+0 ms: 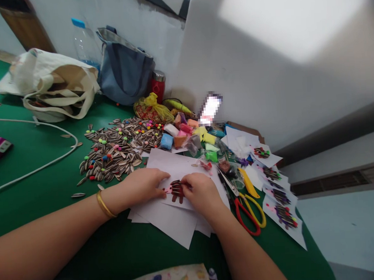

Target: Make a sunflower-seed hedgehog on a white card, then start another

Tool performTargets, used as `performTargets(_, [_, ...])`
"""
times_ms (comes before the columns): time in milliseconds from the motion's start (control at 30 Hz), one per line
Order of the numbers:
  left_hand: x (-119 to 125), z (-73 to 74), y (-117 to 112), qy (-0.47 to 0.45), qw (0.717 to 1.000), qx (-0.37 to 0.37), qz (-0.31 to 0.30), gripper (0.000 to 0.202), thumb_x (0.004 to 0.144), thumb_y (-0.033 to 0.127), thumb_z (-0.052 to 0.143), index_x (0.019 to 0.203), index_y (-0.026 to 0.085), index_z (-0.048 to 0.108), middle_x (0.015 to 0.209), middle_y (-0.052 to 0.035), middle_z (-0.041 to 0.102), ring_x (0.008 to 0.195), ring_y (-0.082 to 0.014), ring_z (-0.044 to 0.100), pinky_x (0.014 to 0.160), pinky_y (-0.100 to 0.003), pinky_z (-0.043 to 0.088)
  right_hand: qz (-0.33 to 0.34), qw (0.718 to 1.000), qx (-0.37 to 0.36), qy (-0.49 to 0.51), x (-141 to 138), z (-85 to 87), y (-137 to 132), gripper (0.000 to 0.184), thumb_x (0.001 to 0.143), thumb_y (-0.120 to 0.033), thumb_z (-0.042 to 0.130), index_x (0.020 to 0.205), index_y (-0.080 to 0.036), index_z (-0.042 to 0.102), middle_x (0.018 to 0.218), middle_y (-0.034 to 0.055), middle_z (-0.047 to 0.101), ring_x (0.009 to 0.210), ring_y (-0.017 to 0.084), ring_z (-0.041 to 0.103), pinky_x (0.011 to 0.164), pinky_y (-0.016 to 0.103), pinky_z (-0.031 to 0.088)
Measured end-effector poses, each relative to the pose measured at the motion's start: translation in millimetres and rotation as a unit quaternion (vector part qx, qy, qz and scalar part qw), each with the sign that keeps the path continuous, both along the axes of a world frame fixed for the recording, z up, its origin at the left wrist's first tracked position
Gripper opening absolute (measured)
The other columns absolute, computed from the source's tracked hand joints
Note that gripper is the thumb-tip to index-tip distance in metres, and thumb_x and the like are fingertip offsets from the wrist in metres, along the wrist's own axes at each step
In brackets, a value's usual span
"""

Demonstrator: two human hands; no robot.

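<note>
The left hand (150, 184), with a gold bangle (104, 205) at its wrist, lies at the centre of the frame, thumb and fingers spread apart and fingertips down on a white sheet (166, 161) beside a small figure (177, 193). The right hand (201, 193), just right of centre, has its fingers bent toward the thumb at the figure's right edge; whether anything is pinched between them cannot be told. The figure, on the sheet between the hands, is hedgehog-like: a reddish-brown body with stubby legs below, a pink head end toward the left with small dark spots, and striped seeds laid side by side over its back. More white paper (171, 225) lies loosely stacked beneath. Just right of the right hand are scissors (238, 199) with one red and one yellow handle, and a yellow cutter (248, 182). Above the sheet, packets of coloured clay (179, 140) crowd together, blue, pink, yellow and green among them. Left of these spreads a heap of striped seeds (121, 150) dotted with bright little pieces. At the right edge of the green table (86, 256), similar seed-backed figures (283, 215) sit on separate sheets. Along the wall at upper left stand a blue bag (124, 72), a red flask (157, 87) and a clear bottle (85, 44), with a pale cloth bag (32, 73) farther left.
</note>
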State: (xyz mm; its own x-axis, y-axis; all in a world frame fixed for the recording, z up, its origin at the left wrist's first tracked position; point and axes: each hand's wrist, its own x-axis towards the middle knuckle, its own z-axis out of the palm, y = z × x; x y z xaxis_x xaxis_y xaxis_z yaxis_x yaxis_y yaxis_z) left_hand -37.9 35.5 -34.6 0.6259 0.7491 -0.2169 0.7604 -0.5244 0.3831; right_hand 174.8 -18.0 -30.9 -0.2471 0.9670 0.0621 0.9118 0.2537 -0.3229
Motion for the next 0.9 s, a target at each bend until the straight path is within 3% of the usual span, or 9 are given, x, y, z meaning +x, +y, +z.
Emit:
performTargets(533, [-0.8,-2.2,-0.1,-0.005,1.000,0.004,-0.001,0.057,0.075,0.044,0.070,0.130,0.028,0.063,0.119,-0.0073,0.072,0.109,-0.0309,0.065,0.087,-0.037,0.049,0.011,0.997,-0.005,-0.080,-4.9,-0.5,0.3,0.012,0.088,-0.020,0.061,0.084,-0.021,0.073,0.083,0.0048,0.068,0.085,0.019,0.059,0.070,0.029,0.035])
performTargets(900, [0.0,-1.4,0.4,-0.005,1.000,-0.013,0.007,0.058,0.075,0.045,0.068,0.131,0.028,0.062,0.123,-0.0078,0.070,0.112,-0.0299,0.064,0.091,-0.035,0.047,0.018,0.997,-0.012,-0.076,-6.5,-2.3,1.5,0.014,0.088,-0.016,0.060,0.088,-0.020,0.074,0.087,0.0057,0.070,0.089,0.020,0.060,0.075,0.030,0.039])
